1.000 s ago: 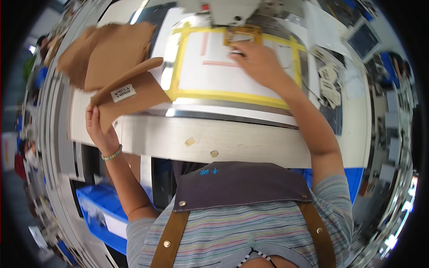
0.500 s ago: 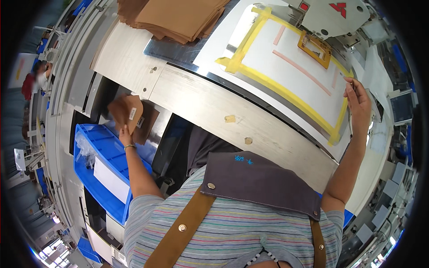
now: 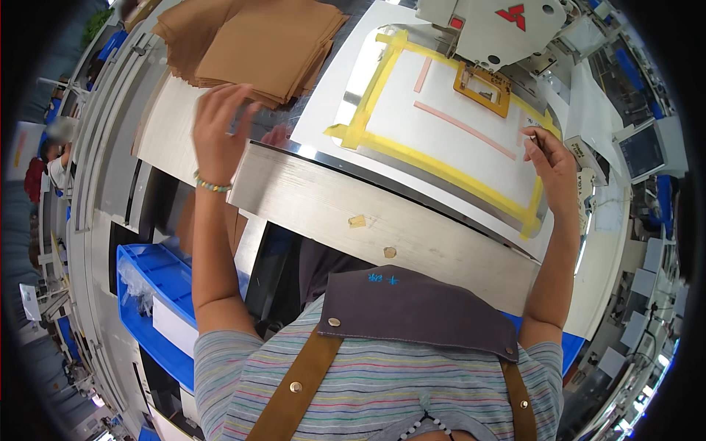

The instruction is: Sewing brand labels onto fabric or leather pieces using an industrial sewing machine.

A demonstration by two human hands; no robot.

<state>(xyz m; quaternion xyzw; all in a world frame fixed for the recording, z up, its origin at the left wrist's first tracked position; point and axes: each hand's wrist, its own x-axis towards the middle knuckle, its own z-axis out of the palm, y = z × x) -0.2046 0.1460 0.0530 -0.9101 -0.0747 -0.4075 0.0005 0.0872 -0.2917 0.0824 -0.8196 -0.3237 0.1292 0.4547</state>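
Note:
My left hand [image 3: 218, 132] is raised at the near-left corner of a stack of brown sheets [image 3: 257, 51]. Its fingers are apart and slightly blurred, with nothing held. My right hand [image 3: 553, 165] is over the right side of a white panel [image 3: 434, 136] edged with yellow tape. Thumb and fingers pinch at what looks like a small white label [image 3: 529, 123] with dark marks. Pink strips [image 3: 465, 129] lie on the panel. Just left of that hand, a yellow frame-shaped clamp [image 3: 482, 88] sits beneath the white sewing machine head [image 3: 500, 33].
A blue bin [image 3: 147, 327] with clear plastic and a white sheet stands at lower left. Brown pieces [image 3: 237, 226] lie beside it, partly behind my left forearm. A pale table edge [image 3: 331, 198] runs before me. A dark screen [image 3: 640, 153] stands at right.
My left hand let go of the brown labelled piece beside the blue bin and moved up to the brown stack. My right hand stays pinched near the panel's right side. The view has shifted slightly.

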